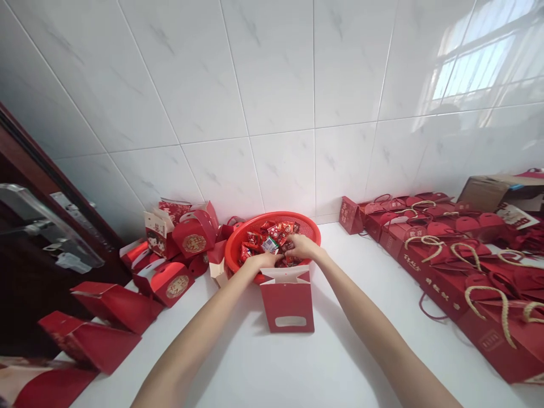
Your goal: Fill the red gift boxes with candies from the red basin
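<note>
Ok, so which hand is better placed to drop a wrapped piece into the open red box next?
Probably the left hand, slightly: it sits lower in view, close behind the open red box. The right hand reaches farther back among the wrapped pieces.

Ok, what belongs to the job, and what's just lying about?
In use:
Red perforated plastic basket
Small shiny red packets, at left hand and right hand
Open red paper box with white oblong patch
Probably, similar red paper boxes at both sides

Likely lying about:
Brown cardboard box, far right
Silver keys by dark brown door
</note>
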{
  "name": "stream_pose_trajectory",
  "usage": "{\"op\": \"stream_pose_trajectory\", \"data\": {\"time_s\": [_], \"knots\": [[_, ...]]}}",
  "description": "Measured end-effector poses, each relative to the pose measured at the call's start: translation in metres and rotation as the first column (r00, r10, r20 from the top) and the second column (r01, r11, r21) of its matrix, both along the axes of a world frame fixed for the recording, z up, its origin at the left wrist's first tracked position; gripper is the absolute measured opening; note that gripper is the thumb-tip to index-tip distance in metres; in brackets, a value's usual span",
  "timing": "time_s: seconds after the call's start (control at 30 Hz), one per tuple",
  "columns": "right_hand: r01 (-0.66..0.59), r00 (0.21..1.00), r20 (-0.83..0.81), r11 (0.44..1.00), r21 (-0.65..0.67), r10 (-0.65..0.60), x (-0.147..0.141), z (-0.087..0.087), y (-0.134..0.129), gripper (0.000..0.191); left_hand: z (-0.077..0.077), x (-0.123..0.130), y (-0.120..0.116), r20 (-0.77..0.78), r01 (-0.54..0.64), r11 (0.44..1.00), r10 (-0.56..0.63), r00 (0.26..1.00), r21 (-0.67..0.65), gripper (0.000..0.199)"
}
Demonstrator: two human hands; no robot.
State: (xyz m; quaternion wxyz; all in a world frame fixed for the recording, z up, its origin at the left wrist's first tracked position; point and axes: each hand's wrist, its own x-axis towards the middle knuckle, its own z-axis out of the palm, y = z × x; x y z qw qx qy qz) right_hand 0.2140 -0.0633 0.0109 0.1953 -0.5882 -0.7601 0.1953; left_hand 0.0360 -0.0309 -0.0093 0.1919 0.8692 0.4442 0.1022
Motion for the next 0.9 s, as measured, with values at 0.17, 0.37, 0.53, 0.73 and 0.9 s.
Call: {"op": "stream_pose_trajectory", "data": {"time_s": [0.17,0.37,0.53,0.73,0.9], "knots": [[-0.037,0.985,0.165,0.996,-0.080,0.050,-0.005,-0.003,-0.001,0.052,-0.002,-0.001,-0.004,-0.149,0.033,0.995,-0.046,0.988,-0.091,0.029],[-0.045,0.999,0.024,0.999,-0.015,0.045,0.001,-0.008,-0.001,0.026,0.008,-0.003,-0.013,-0.027,0.074,0.994,-0.077,0.997,-0.080,0.044],[-0.040,0.938,-0.342,0.998,0.039,0.051,0.007,-0.016,0.002,0.017,0.017,-0.002,-0.021,0.371,-0.046,0.999,0.048,0.927,-0.015,0.045],[-0.157,0.765,-0.627,0.987,0.044,0.150,0.013,-0.017,0.004,0.034,0.021,-0.005,-0.025,0.631,-0.145,0.989,0.090,0.770,0.037,0.041],[-0.251,0.637,-0.746,0.967,0.034,0.192,0.016,-0.014,0.003,0.039,0.019,-0.008,-0.025,0.656,-0.143,0.987,0.063,0.752,0.069,0.060]]}}
